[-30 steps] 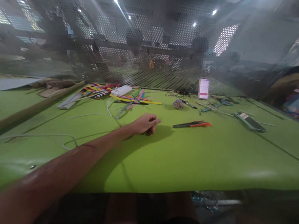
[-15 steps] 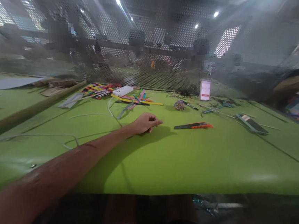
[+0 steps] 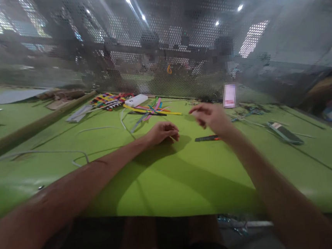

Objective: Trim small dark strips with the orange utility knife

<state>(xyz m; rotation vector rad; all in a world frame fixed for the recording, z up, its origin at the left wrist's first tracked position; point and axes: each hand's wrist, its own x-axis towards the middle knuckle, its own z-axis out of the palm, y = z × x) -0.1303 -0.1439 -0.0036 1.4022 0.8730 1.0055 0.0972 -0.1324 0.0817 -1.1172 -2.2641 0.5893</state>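
Observation:
My left hand (image 3: 163, 133) rests low over the green tabletop (image 3: 171, 186), its fingers curled in toward the thumb. Whether something small sits between them I cannot make out. My right hand (image 3: 212, 117) hangs above the table to the right, fingers bent and slightly blurred, over the spot where a small ball of woven strips lay; the ball is hidden now. Partly behind the right wrist lies a box cutter (image 3: 205, 138) with a dark blade end and orange handle. Coloured strips (image 3: 153, 110) form a loose star beyond my left hand.
A woven multicoloured piece (image 3: 108, 100) and a white power bank (image 3: 136, 100) lie at the back left, near white cables (image 3: 122, 120). A lit phone (image 3: 229, 95) leans against the mesh screen (image 3: 164, 78). Right lies a dark flat tool (image 3: 284, 132). A person (image 3: 331, 90) sits far right.
My right hand has come into view from the right and reached over the ball and box cutter. The left hand's pinched fingers have loosened into a curl, staying in about the same place.

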